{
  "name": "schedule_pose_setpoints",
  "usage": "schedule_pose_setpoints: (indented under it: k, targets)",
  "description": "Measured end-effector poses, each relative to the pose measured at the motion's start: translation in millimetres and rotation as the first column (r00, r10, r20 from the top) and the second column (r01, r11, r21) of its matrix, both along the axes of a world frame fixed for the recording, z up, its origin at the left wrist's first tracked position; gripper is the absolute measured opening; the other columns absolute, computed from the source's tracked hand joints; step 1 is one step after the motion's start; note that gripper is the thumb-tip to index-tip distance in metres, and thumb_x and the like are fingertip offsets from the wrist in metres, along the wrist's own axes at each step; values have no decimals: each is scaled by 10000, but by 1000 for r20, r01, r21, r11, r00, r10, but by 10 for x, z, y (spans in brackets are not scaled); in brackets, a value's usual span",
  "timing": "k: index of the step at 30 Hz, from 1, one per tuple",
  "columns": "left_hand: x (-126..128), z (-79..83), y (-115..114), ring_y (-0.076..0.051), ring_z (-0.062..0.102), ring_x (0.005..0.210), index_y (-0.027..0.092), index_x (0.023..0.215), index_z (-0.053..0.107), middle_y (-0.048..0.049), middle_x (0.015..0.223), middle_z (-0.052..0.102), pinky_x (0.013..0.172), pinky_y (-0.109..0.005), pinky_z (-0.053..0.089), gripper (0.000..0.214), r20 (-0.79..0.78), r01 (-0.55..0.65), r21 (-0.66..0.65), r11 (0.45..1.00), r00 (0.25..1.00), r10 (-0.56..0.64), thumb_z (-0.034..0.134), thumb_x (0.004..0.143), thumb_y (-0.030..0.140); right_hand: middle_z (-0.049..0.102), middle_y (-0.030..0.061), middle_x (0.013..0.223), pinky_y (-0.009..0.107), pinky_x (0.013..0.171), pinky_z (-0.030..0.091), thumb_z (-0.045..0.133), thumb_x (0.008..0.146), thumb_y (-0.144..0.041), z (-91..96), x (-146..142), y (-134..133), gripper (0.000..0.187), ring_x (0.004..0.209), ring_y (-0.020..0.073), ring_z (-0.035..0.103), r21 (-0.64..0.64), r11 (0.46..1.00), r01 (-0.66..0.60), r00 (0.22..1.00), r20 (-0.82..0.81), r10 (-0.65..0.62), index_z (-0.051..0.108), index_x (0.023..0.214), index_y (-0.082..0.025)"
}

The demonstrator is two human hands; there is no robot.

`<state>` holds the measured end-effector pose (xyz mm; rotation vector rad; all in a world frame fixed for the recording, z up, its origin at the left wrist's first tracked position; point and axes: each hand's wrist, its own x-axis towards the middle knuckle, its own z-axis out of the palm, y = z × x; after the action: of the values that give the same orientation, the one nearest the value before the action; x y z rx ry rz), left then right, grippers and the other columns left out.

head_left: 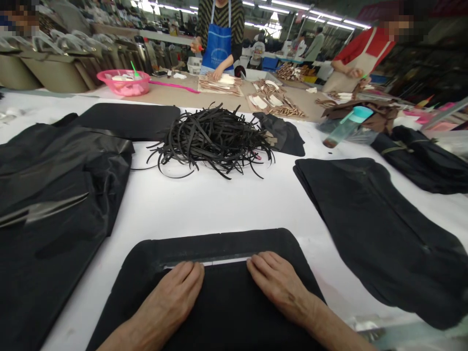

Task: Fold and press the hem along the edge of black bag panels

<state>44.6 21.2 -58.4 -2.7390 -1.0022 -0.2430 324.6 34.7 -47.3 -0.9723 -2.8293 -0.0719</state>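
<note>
A black, round-cornered fabric panel (pixel 219 312) lies before me, with a long slot near its far edge. Along the slot shows a narrow white strip (pixel 230 262). My left hand (pixel 175 292) is on the panel at the left part of the slot, fingers close together and bent over its near edge. At the right part, my right hand (pixel 280 282) holds the same edge in a like way, palm down. Both thumbs are hidden, so how the fabric sits under the fingers is unclear.
A heap of thin black strips (pixel 215 139) lies beyond the panel. Black sheet material (pixel 54 195) is at left, stacked black panels (pixel 369 219) at right. Farther off are a bottle (pixel 349 126), a pink basin (pixel 124 83) and a person in a blue apron (pixel 218 48).
</note>
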Motion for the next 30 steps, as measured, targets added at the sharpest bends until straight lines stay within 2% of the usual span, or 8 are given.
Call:
schedule_pose_setpoints:
  k: [4,8,12,17,22,26,30]
  targets:
    - [107,-28,-88,-257,499,1004,81,1137,580,-100,1078,597,908,-371,404,427,-70,-103,38,994,992,105,381,760,54,576,128,965,374,756,478,342,871,-28,18,129,-27,302,841,226,515,37,999,15,999,39,-16,569,1070,-20]
    - [178,-34,-147,-291,514,969,63,1157,577,-137,1012,617,908,-424,407,490,-115,-172,51,984,977,177,377,709,70,580,138,992,383,780,490,340,855,-9,29,225,-68,321,875,239,525,76,995,65,995,70,-70,564,1085,-12]
    - [176,-58,-157,-276,521,982,118,1096,626,-115,1045,618,907,-406,409,506,-77,-174,51,983,981,178,383,656,52,589,142,994,373,776,509,335,849,-5,22,330,-130,335,889,244,536,87,985,148,984,91,-156,562,1096,-15]
    - [154,-115,-143,-277,521,971,119,1056,649,-119,1013,631,894,-405,403,479,-38,-183,60,981,982,185,386,662,49,597,157,1015,363,780,527,341,840,-5,4,418,-195,345,925,258,545,119,967,224,969,82,-235,559,1106,-16]
    - [130,-165,-136,-281,515,979,109,1051,651,-124,1021,628,897,-411,390,472,-13,-166,72,984,986,167,382,668,49,594,155,1049,353,805,528,352,823,-2,21,414,-217,350,947,239,546,39,938,344,938,29,-345,572,1088,-65]
    - [123,-154,-133,-284,507,995,110,1068,641,-124,1044,617,922,-416,377,468,-34,-175,49,983,984,177,389,676,62,578,150,1095,361,834,518,400,814,-25,7,410,-238,420,996,242,531,21,938,346,935,72,-346,500,1217,-88]
    - [120,-121,-117,-281,500,996,112,1078,634,-118,1057,608,927,-410,367,466,-51,-166,45,985,984,168,400,676,77,572,145,1119,369,847,507,425,793,-25,-15,414,-246,461,1027,256,519,60,947,316,939,126,-321,485,1244,-98]
